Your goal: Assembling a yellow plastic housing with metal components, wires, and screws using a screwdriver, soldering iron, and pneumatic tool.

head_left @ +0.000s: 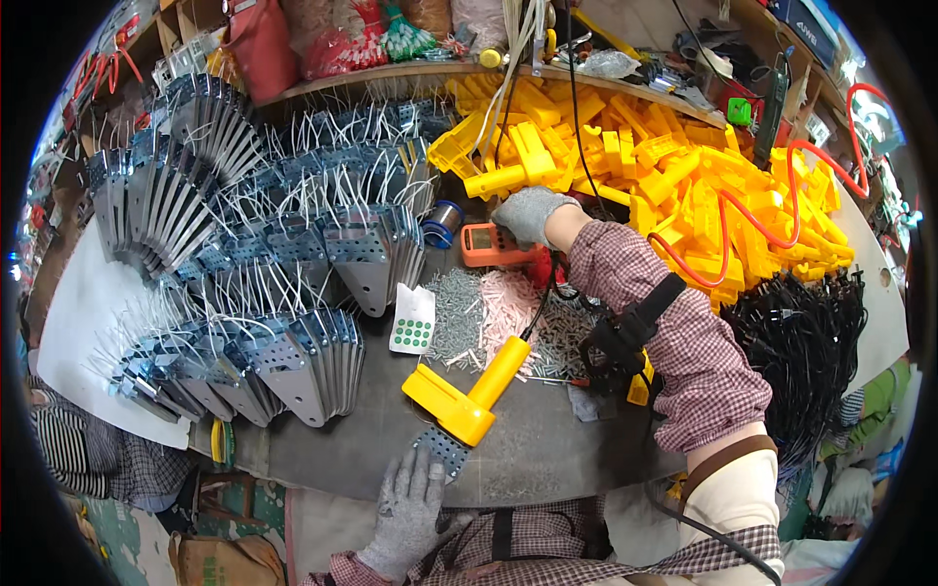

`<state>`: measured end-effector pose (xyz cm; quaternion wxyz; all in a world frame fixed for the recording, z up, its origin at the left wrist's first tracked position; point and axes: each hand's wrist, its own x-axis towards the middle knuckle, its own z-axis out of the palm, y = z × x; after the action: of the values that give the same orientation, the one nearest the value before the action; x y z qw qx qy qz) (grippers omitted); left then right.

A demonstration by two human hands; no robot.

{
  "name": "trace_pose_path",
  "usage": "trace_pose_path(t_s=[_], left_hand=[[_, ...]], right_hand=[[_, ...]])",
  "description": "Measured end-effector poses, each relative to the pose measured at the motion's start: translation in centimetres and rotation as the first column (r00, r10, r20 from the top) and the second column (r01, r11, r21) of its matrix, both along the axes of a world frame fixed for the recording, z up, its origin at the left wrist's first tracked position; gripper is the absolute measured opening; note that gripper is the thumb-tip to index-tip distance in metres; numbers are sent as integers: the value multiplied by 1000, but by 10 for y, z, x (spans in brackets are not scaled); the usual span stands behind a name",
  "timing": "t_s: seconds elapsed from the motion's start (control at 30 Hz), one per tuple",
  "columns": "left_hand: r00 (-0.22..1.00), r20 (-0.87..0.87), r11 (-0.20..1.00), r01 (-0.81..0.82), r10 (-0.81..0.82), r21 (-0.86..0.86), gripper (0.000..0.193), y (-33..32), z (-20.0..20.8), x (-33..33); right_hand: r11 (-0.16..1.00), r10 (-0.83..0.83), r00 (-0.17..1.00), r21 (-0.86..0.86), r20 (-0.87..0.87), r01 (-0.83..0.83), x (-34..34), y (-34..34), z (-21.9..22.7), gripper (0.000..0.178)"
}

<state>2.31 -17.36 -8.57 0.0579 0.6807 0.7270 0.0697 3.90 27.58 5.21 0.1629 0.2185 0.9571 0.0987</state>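
While the perforated metal plate (447, 453) is touched by the open left hand (406, 510), yellow plastic housing (449, 406) is seen just beyond its fingertips | orange handheld meter (493, 247) is overlapped by right hand (533, 214), grip cannot be told | plate best kept steadied, black cable (540, 308) left slack

Table (332, 454): grey and whitish
Left: metal plates (283, 366)
Middle: spool (443, 224), screws (453, 305), pink pieces (505, 311), yellow handle (451, 402)
Right: yellow casings (689, 195), black cables (796, 337)
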Motion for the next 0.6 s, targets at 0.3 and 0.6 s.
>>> trace_pose_path(t_s=[0.3, 0.6], left_hand=[[998, 33, 997, -48, 46, 63, 100, 1, 1, 10], [981, 192, 736, -144, 20, 661, 71, 145, 68, -29]], right_hand=[[992, 30, 989, 129, -148, -11, 15, -3, 7, 29], [836, 487, 236, 371, -841, -404, 64, -188, 91, 19]])
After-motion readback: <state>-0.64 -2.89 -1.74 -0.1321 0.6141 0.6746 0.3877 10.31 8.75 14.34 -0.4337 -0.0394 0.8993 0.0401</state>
